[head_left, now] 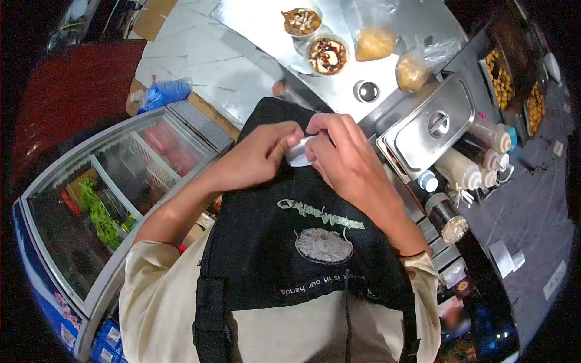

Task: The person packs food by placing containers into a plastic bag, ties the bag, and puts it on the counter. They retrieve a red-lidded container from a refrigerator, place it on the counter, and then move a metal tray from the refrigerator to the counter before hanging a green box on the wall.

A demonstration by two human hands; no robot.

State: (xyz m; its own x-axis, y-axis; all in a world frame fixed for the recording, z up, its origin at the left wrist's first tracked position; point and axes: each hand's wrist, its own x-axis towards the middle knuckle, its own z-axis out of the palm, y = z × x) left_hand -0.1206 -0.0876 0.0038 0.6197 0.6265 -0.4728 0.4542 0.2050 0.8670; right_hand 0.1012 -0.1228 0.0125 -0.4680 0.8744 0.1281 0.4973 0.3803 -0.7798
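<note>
Both hands meet in front of the black apron, holding a small white piece that looks like paper or a thin lid. My left hand pinches its left edge between thumb and fingers. On the right side, my right hand grips it with curled fingers. Beyond the hands, two cups of sauced food, one nearer and one farther, stand on the steel counter. A small round metal container is to their right.
Plastic bags of yellowish food lie at the back. Right of my hands are a lidded steel pan, squeeze bottles and a dark jar. A glass-topped display case stands at left; a blue bag lies behind it.
</note>
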